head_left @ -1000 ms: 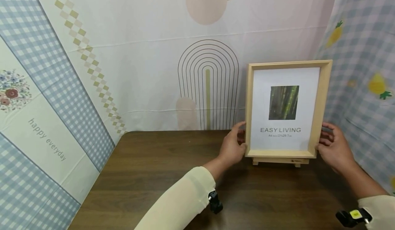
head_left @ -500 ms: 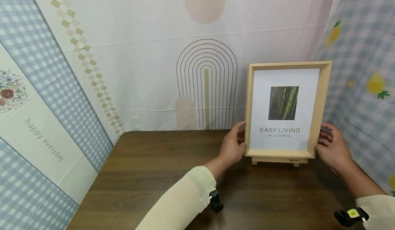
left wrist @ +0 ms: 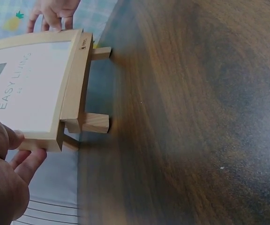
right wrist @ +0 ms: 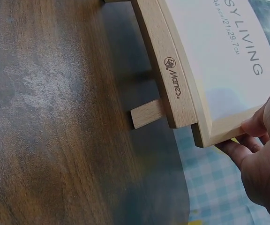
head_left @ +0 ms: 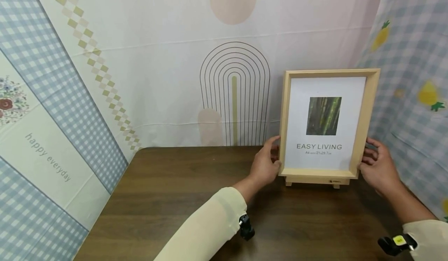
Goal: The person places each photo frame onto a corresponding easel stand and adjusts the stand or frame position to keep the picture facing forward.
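Note:
A light wood picture frame [head_left: 364, 125] stands upright with a slight lean, its white sheet printed "EASY LIVING" under a small bamboo photo. Beneath its lower edge runs the ledge of a small wooden easel [head_left: 316, 180], whose short feet rest on the table; the rest of the easel is hidden behind the frame. My left hand [head_left: 265, 163] grips the frame's lower left side, thumb in front and fingers behind. On the lower right side my right hand [head_left: 380, 168] holds it the same way. In the right wrist view the easel's ledge [right wrist: 170, 70] carries a printed logo.
The dark brown wooden table [head_left: 182, 198] spreads to the left and in front. A pale printed curtain [head_left: 168, 90] hangs behind it. Blue checked cloth [head_left: 416, 136] with pineapples hangs close to my right hand, and another checked cloth [head_left: 59, 78] hangs at left.
The frame's top has shifted slightly to the right in the head view, its lower edge staying over the easel's ledge. Both hands keep their hold; the head view itself shifts a little.

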`<state>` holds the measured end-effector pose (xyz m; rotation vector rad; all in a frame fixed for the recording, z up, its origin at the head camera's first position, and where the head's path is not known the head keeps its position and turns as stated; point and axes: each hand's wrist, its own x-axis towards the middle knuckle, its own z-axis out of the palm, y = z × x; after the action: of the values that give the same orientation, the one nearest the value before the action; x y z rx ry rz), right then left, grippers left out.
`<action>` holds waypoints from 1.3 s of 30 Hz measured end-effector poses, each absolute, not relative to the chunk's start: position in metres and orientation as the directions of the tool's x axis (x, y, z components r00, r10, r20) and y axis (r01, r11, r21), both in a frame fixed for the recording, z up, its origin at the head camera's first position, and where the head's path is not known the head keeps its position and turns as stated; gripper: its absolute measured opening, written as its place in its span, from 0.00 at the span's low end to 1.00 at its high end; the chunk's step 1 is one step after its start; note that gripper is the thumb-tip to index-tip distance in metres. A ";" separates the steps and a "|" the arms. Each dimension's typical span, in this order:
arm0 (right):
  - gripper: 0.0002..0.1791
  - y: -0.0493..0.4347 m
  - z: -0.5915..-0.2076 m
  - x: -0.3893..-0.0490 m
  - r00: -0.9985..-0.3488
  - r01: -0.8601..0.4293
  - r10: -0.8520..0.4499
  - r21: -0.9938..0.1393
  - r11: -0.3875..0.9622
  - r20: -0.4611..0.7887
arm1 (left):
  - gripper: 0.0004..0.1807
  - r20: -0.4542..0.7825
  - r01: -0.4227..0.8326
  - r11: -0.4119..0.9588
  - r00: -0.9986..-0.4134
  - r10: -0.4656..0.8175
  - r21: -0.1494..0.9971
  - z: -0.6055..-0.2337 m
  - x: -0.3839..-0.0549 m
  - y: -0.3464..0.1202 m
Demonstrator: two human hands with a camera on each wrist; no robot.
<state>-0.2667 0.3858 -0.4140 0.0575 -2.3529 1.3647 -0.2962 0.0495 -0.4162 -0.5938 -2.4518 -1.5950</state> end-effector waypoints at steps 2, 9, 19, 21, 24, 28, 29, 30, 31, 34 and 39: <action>0.47 0.386 -0.415 -0.267 -0.912 -0.240 0.167 -0.818 0.522 0.374 | 0.46 0.331 0.399 0.354 -0.913 0.239 0.846 -0.416 -0.296 0.050; 0.47 0.387 -0.418 -0.269 -0.918 -0.237 0.145 -0.806 0.543 0.368 | 0.43 0.316 0.385 0.356 -0.918 0.238 0.851 -0.419 -0.297 0.049; 0.43 0.390 -0.416 -0.269 -0.934 -0.213 0.123 -0.800 0.560 0.335 | 0.38 0.299 0.401 0.441 -0.911 0.284 0.803 -0.422 -0.299 0.049; 0.42 0.392 -0.417 -0.269 -0.946 -0.189 0.109 -0.791 0.582 0.306 | 0.36 0.266 0.388 0.479 -0.915 0.305 0.787 -0.423 -0.299 0.049; 0.41 0.397 -0.419 -0.266 -0.970 -0.135 0.074 -0.765 0.630 0.232 | 0.35 0.198 0.356 0.528 -0.922 0.332 0.771 -0.427 -0.297 0.049; 0.39 0.402 -0.424 -0.262 -0.995 -0.040 0.033 -0.694 0.719 0.091 | 0.32 0.135 0.324 0.566 -0.927 0.349 0.759 -0.434 -0.294 0.051; 0.39 0.404 -0.425 -0.262 -0.998 -0.021 0.028 -0.686 0.727 0.060 | 0.31 0.123 0.314 0.568 -0.929 0.348 0.761 -0.436 -0.293 0.051; 0.39 0.404 -0.426 -0.261 -0.999 -0.003 0.030 -0.680 0.734 0.036 | 0.29 0.111 0.302 0.564 -0.931 0.347 0.769 -0.438 -0.292 0.052; 0.38 0.405 -0.427 -0.260 -0.999 0.007 0.026 -0.681 0.732 0.019 | 0.27 0.101 0.291 0.554 -0.932 0.348 0.780 -0.439 -0.292 0.052; 0.38 0.404 -0.429 -0.259 -1.000 0.023 0.014 -0.732 0.681 -0.019 | 0.24 0.067 0.239 0.504 -0.940 0.335 0.830 -0.443 -0.290 0.054; 0.38 0.401 -0.433 -0.257 -0.998 0.044 -0.005 -0.827 0.561 -0.057 | 0.19 0.017 0.136 0.368 -0.951 0.309 0.920 -0.446 -0.288 0.055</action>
<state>-0.2573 0.4011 -0.4332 -0.0350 -2.8219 1.4970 -0.2881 0.0555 -0.4458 -0.4482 -2.7258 -1.8061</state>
